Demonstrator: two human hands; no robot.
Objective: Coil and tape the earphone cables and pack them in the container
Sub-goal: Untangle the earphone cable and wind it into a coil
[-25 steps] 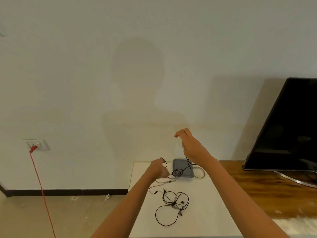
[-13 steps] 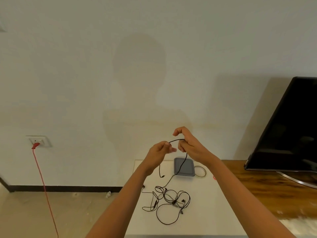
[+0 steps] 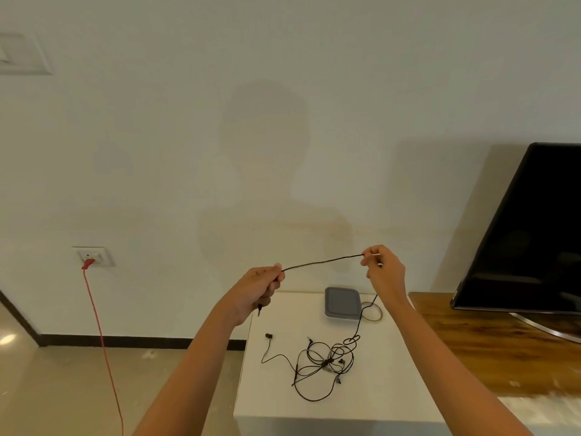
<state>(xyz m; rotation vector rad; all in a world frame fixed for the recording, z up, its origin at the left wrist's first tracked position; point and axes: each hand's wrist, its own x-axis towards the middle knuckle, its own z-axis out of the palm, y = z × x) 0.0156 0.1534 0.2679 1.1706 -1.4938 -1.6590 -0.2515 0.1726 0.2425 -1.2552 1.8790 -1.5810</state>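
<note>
My two hands are raised in front of a plain pale wall, well above a small white table (image 3: 270, 401). Half a second ago they were almost touching, pinching a short arch of black earphone cable (image 3: 323, 262) between them. Now they have moved apart, and a length of that cable runs nearly straight from one to the other.

My left hand (image 3: 256, 289) is closed in a fist around one end, and the plug hangs just below that fist. My right hand (image 3: 385, 273) pinches the cable between thumb and fingertips. From there the rest drops loosely to the table and joins a tangle of earphone cables (image 3: 327, 361) lying there, with one earbud (image 3: 268, 336) trailing out to the left.

The grey container (image 3: 342, 303) sits at the back of the table with its lid on. Just beside it on the right lies a thin ring (image 3: 372, 311), perhaps tape, though I cannot tell.

I judge that I have freed and straightened the plug end, ready to begin winding the first coil. Nothing is coiled, taped or packed yet, and the tangle may drag as I pull.

A dark screen (image 3: 528, 228) stands on a wooden surface to the right. A red cord (image 3: 100, 335) hangs from a wall socket to the left.
</note>
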